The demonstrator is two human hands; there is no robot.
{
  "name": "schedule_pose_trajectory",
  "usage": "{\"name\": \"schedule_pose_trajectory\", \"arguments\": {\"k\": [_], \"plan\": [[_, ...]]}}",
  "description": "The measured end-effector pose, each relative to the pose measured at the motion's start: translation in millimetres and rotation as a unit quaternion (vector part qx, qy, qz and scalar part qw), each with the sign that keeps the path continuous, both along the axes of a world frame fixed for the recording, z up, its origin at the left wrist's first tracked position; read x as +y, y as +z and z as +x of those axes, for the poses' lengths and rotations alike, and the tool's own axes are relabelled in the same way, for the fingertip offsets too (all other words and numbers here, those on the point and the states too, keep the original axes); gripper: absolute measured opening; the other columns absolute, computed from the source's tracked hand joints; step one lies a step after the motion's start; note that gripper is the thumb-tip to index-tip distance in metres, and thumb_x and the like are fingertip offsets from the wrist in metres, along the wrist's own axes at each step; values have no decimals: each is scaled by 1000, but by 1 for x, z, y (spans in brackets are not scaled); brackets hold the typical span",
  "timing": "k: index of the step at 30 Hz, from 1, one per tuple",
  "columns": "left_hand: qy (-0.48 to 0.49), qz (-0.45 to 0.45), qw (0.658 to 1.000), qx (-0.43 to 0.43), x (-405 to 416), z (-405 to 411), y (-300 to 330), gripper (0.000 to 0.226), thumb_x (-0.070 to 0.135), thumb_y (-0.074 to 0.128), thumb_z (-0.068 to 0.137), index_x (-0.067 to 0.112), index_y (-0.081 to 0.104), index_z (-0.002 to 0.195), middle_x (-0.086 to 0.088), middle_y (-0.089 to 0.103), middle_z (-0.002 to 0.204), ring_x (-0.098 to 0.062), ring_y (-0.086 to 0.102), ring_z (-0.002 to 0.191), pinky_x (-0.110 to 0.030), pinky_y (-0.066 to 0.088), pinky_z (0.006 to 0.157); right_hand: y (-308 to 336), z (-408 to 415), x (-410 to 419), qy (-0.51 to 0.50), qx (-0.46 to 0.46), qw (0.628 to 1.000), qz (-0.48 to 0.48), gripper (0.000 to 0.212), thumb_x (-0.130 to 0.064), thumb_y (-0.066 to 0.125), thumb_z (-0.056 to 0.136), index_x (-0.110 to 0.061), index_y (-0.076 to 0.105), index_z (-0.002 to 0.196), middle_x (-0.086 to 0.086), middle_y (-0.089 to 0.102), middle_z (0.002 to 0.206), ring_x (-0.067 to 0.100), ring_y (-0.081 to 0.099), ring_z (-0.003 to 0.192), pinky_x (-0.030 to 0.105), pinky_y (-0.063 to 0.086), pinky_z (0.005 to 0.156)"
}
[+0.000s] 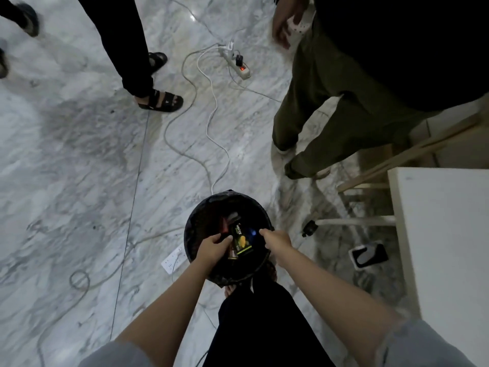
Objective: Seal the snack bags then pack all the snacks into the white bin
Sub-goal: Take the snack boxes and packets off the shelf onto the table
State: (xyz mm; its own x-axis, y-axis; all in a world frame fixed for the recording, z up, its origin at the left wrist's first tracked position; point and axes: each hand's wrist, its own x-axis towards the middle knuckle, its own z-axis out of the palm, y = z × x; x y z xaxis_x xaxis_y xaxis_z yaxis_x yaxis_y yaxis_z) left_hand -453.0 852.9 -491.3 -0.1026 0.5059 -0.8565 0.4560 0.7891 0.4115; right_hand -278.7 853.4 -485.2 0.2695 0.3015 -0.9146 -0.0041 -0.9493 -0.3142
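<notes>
Standing over a marble floor (79, 160), the person is reaching both bare arms down into a round bin lined with a black bag (195, 229), which is sitting on the floor just beyond their dark-clad legs. Far to the left, another person's leg in dark trousers is ending in a black sandal (162, 100). Near the bin's left side a white power strip (173, 259) is lying flat, partly hidden by the bin, with grey cables looping away across the floor. The left hand (213, 247) is curling its fingers inside the bin's near left part; its grip is closed around something dark, though what it is holding I cannot tell. Just right of that hand, a dark snack packet with yellow print (242, 241) is lying tilted inside the bin, with a red packet (225, 226) showing behind it. The right hand (276, 241) is resting at the bin's right rim, fingers bent toward the packets; whether its grip is holding anything is not clear. In the far middle, a white extension block with a lit red switch (239, 66) is trailing white cords toward the bin. To the right, a person in olive trousers (317, 107) is standing, and a white counter (444, 234) is filling the near right edge, with a dark phone-like object (369, 256) lying on the floor beside it.
</notes>
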Motion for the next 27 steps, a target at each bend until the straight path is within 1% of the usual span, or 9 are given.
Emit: {"name": "schedule_pose_trajectory", "arguments": {"k": [3, 5, 10, 13, 15, 17, 23, 25, 27], "plan": [[-22, 16, 1000, 6, 0, 9, 30, 19, 39, 62, 88, 20, 65, 83, 0, 61, 88, -20, 60, 88, -29, 44, 82, 31, -1, -4, -11, 2, 1000, 23, 43, -27, 61, 86, 4, 59, 116, 13, 65, 104, 31, 64, 101, 45, 51, 94], [-36, 45, 998, 7, 3, 16, 53, 31, 38, 60, 89, 24, 49, 64, 4, 49, 68, -11, 49, 62, -25, 39, 62, 53, 0, -5, -31, 11, 999, 38, 36, -26, 61, 86, 2, 62, 109, 11, 64, 101, 30, 64, 100, 45, 52, 93], [-92, 105, 990, -16, 19, 39, 116, 27, 40, 59, 90, 16, 61, 78, -2, 60, 77, -14, 55, 67, -26, 44, 65, 119, 12, -6, -87, -11, 990, 110, 17, -19, 57, 80, -9, 51, 69, 7, 54, 69, 23, 52, 65, 32, 41, 59], [-136, 137, 980, -39, 29, 57, 151, 34, 43, 58, 89, 11, 64, 100, -7, 63, 100, -17, 61, 88, -31, 48, 83, 154, 24, -11, -133, -47, 979, 146, 13, -18, 55, 86, -10, 52, 76, 4, 52, 71, 20, 49, 62, 26, 37, 55], [-174, 164, 970, -43, 31, 68, 177, 61, 48, 58, 88, 5, 51, 132, -12, 52, 134, -27, 51, 122, -34, 39, 101, 179, 29, -20, -171, -71, 967, 177, 17, -22, 54, 90, -8, 58, 98, 5, 57, 89, 22, 55, 78, 26, 41, 66], [-220, 190, 955, -63, 25, 78, 202, 70, 48, 57, 88, 4, 41, 140, -12, 43, 145, -28, 46, 129, -33, 37, 104, 198, 32, -37, -203, -92, 953, 204, 20, -22, 53, 91, -8, 59, 105, 6, 55, 96, 24, 55, 89, 27, 40, 73], [-347, 261, 888, -152, -26, 98, 260, 30, 41, 58, 89, 12, 59, 99, 1, 55, 85, -18, 54, 85, -27, 44, 73, 252, 26, -127, -319, -173, 891, 273, 19, -26, 63, 77, -10, 67, 85, 6, 66, 83, 24, 62, 79, 33, 52, 72], [-383, 260, 871, -166, -53, 109, 277, 23, 40, 58, 89, 18, 55, 93, 2, 55, 86, -23, 56, 94, -30, 45, 83, 272, 24, -167, -351, -199, 867, 291, 16, -21, 62, 80, -10, 64, 68, 7, 62, 70, 23, 57, 70, 30, 46, 64], [-420, 251, 852, -187, -85, 123, 288, 40, 41, 59, 88, 10, 55, 112, -5, 59, 108, -26, 56, 107, -30, 44, 86, 286, 26, -212, -382, -233, 843, 297, 21, -21, 60, 82, -16, 57, 62, 3, 57, 69, 21, 54, 68, 29, 43, 63]]}}
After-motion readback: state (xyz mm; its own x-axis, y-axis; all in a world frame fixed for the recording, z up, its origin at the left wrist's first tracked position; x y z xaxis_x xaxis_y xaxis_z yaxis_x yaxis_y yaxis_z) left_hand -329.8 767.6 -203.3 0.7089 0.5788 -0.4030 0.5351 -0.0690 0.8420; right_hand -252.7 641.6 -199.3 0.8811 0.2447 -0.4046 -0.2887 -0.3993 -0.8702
